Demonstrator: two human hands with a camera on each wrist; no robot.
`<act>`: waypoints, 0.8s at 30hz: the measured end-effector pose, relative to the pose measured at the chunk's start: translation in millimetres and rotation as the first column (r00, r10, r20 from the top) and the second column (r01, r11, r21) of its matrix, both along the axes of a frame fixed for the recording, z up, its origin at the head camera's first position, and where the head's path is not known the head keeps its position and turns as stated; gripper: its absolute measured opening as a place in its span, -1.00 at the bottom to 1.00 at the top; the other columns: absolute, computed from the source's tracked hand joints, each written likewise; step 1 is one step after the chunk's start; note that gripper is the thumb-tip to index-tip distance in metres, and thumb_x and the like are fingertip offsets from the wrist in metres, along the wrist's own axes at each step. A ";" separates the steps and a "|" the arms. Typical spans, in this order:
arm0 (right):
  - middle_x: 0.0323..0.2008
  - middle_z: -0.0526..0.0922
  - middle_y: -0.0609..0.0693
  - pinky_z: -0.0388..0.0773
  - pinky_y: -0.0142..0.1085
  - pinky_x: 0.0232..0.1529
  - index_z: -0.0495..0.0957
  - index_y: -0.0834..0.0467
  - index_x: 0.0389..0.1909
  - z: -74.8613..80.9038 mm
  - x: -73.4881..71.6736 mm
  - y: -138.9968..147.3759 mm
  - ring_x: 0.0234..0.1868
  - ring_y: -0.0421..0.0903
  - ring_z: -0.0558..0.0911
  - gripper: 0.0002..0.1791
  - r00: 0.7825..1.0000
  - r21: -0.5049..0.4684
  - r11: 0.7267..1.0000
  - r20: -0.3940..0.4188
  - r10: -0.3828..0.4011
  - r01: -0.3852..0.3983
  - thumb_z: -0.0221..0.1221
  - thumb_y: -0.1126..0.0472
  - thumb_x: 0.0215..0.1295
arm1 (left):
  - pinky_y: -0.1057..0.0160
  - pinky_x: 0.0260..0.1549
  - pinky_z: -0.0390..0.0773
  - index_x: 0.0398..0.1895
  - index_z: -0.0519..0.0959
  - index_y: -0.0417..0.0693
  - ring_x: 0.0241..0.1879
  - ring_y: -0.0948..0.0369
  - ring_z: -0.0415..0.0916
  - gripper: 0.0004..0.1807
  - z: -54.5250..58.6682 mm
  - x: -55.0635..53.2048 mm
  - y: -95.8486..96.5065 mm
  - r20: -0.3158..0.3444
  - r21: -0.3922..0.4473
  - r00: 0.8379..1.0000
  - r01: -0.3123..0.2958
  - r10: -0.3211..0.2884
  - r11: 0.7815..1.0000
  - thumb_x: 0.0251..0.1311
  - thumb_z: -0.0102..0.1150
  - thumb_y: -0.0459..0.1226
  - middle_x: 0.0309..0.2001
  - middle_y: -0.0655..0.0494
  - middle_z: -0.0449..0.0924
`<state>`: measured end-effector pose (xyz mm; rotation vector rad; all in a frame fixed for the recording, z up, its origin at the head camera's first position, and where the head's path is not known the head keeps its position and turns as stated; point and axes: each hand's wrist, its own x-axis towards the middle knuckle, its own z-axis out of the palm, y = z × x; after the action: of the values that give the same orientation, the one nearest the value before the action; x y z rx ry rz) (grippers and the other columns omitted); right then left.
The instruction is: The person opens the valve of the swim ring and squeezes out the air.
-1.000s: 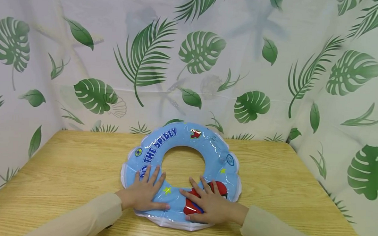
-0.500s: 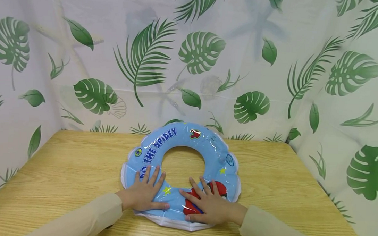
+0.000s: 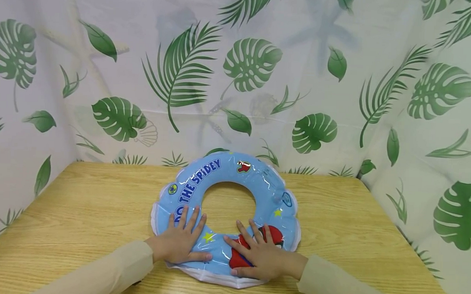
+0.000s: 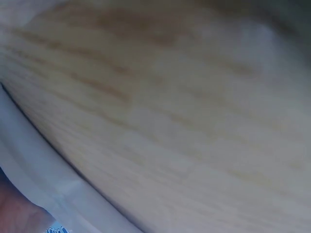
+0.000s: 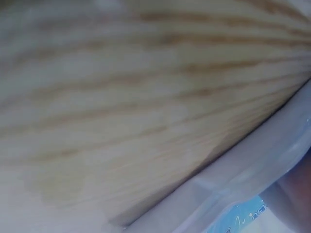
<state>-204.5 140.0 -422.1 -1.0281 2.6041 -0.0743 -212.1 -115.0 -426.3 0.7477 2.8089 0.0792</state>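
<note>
A light-blue inflatable swim ring point(image 3: 235, 166) lies on the wooden table, printed with blue lettering, yellow stars and a red figure. Its rim is a crinkled white seam, which also shows in the left wrist view as a pale edge point(image 4: 63, 189). My left hand point(image 3: 179, 240) rests with spread fingers on the ring's near left part. On the near right part lies my right hand point(image 3: 264, 254), fingers spread over the red figure and partly hiding it. In the right wrist view, the white seam point(image 5: 209, 194) runs beside a bit of the hand point(image 5: 294, 194).
The wood-grain table point(image 3: 101, 203) extends around the ring on both sides. Behind it and at the sides hangs a white cloth point(image 3: 259, 122) printed with green leaves, meeting the table's back edge just beyond the ring.
</note>
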 end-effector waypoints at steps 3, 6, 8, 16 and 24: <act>0.46 -0.33 0.04 -0.39 0.34 0.23 -0.26 -0.38 0.39 0.0 -1.4 0.5 0.41 0.29 -0.36 -0.19 1.000 0.014 1.000 -0.003 -0.004 0.004 -0.28 -0.50 0.14 | -0.45 0.13 -0.24 0.43 -0.20 -0.12 0.35 -0.31 -0.50 0.13 0.6 -0.6 -0.1 0.004 -0.009 1.000 0.008 -0.008 1.000 0.00 -0.39 0.48 0.43 -0.24 -0.42; 0.46 -0.31 0.04 -0.35 0.35 0.23 -0.25 -0.39 0.39 1.9 -3.4 0.4 0.41 0.29 -0.33 -0.19 1.000 0.023 1.000 0.001 -0.004 0.004 -0.27 -0.50 0.13 | -0.44 0.14 -0.25 0.43 -0.20 -0.12 0.36 -0.31 -0.51 0.13 0.8 -1.4 0.2 0.004 -0.014 1.000 0.010 -0.010 1.000 -0.01 -0.39 0.48 0.43 -0.24 -0.42; 0.46 -0.30 0.03 -0.32 0.35 0.23 -0.24 -0.39 0.39 3.9 -4.7 0.4 0.41 0.29 -0.31 -0.19 1.000 0.023 1.000 0.014 -0.006 0.006 -0.25 -0.50 0.13 | -0.44 0.15 -0.24 0.44 -0.20 -0.11 0.36 -0.30 -0.49 0.13 0.5 -2.0 0.2 -0.001 -0.019 1.000 0.003 -0.003 1.000 -0.02 -0.39 0.49 0.43 -0.23 -0.42; 0.46 -0.21 0.05 -0.11 0.34 0.22 -0.05 -0.41 0.36 16.1 -11.1 2.6 0.41 0.28 -0.13 -0.34 0.999 -0.038 0.999 0.051 -0.012 0.014 -0.27 -0.41 0.23 | -0.42 0.16 -0.22 0.44 -0.22 -0.09 0.37 -0.29 -0.47 0.13 -0.8 -1.6 0.9 -0.006 -0.024 1.000 -0.010 0.010 1.000 -0.02 -0.38 0.49 0.44 -0.21 -0.42; 0.42 -0.02 0.13 0.13 0.30 0.15 0.19 -0.16 0.32 27.3 -31.8 3.5 0.33 0.27 0.14 -0.41 0.984 -0.251 0.965 -0.137 -0.110 0.073 -0.14 -0.25 0.31 | -0.43 0.15 -0.30 0.44 -0.24 -0.07 0.37 -0.28 -0.52 0.14 -0.9 -1.5 0.5 0.030 -0.015 0.999 -0.014 0.014 1.000 -0.03 -0.34 0.48 0.44 -0.18 -0.46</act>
<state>-236.3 143.5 -394.8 -1.0270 2.8331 -0.3632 -213.6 -114.5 -427.2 0.7178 2.7834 0.0720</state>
